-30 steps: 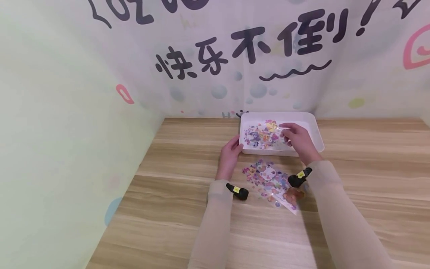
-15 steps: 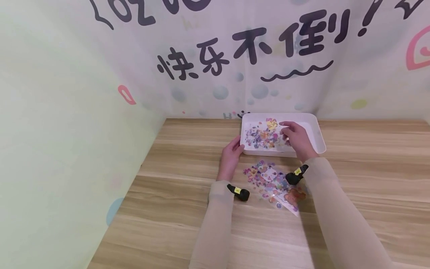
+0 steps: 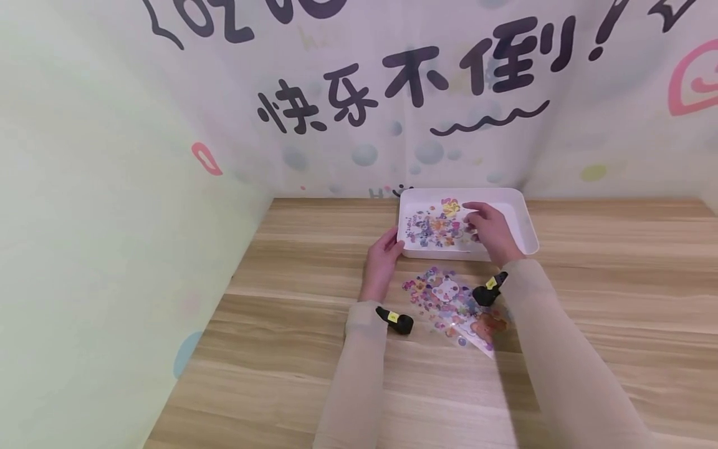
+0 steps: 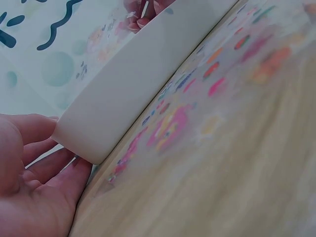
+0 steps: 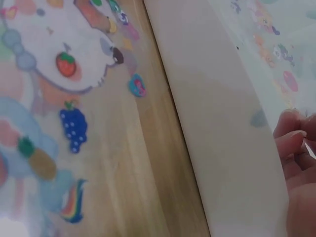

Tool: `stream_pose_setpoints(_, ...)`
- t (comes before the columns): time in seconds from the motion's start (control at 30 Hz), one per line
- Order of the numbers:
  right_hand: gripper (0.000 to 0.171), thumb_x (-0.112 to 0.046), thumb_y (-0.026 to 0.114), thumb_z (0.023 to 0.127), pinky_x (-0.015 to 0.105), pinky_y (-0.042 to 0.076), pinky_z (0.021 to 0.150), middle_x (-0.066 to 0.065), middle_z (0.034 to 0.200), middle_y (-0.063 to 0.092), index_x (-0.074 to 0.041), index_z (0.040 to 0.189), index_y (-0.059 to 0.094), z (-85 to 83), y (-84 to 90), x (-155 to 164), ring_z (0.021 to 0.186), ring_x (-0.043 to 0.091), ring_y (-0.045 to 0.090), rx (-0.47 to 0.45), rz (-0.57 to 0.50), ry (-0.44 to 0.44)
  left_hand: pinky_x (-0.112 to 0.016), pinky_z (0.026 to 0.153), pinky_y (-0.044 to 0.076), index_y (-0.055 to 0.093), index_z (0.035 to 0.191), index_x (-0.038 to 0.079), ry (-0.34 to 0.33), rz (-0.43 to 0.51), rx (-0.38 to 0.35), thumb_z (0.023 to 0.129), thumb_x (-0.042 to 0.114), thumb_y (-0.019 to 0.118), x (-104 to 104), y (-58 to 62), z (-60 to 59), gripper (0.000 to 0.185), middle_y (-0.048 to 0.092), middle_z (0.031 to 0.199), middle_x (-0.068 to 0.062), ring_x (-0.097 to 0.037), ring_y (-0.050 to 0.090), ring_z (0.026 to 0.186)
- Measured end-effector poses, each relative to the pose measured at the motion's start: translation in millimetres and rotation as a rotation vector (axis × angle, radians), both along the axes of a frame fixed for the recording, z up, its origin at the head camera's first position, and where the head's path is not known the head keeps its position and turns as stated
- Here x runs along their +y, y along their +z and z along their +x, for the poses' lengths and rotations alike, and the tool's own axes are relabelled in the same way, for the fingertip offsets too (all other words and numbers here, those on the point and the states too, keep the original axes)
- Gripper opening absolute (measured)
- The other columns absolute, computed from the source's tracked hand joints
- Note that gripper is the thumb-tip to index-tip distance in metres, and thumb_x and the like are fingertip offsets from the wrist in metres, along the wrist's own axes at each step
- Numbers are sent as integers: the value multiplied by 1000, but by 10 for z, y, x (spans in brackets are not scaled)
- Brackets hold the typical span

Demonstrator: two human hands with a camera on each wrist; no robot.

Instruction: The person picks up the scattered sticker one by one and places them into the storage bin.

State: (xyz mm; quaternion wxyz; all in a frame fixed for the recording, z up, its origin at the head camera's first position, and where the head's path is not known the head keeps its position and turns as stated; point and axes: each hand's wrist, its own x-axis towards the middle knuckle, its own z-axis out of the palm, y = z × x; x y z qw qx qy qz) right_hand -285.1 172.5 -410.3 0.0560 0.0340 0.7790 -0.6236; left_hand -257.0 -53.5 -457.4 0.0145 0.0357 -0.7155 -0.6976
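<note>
A white tray (image 3: pixel 526 232) stands at the back of the wooden table. A colourful sticker sheet (image 3: pixel 434 227) lies inside it. My right hand (image 3: pixel 487 229) reaches over the tray's front wall (image 5: pixel 224 148) and pinches the sheet's right edge; its fingertips (image 5: pixel 295 144) show beside a thin white edge. My left hand (image 3: pixel 384 254) holds the tray's near left corner (image 4: pixel 79 143), thumb on one side and fingers (image 4: pixel 47 170) on the other. More sticker sheets (image 3: pixel 452 304) lie on the table just in front of the tray, between my forearms.
A printed backdrop with large dark characters hangs right behind the tray, and a pale green wall closes the left side. The loose sheets (image 5: pixel 59 103) reach up to the tray's front wall (image 4: pixel 148 89). Bare wood extends to the right (image 3: pixel 617 274) and near front.
My right hand has shifted a little left with the sheet, which now lies lower in the tray. The left hand stays on the tray corner.
</note>
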Motion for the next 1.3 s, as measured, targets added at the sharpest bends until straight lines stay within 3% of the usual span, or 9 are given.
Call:
stream_pose_setpoints(0.6,43,-17,41,95,38,48,78,14,116,49,-13,137,34,-68,-13,-62,97,27,50,26,182,93,-19,92,40,46,131,14,-25,52,14,89,17,55,-27,27,17,43,45,133,-5,-15,43,119)
stream_pose_setpoints(0.9,49,-12,42,94,38,49,80,17,117,47,-13,141,26,-90,-33,-89,98,27,49,-7,227,121,-17,90,41,48,129,19,-13,17,6,88,18,56,-15,17,17,41,47,131,2,-11,45,117)
stream_pose_setpoints(1.3,57,-7,48,91,39,50,80,19,116,48,-9,141,22,-85,-33,-106,96,29,52,-20,253,124,-18,90,42,48,129,18,-14,38,-3,88,18,57,-11,13,14,42,47,130,2,-12,45,117)
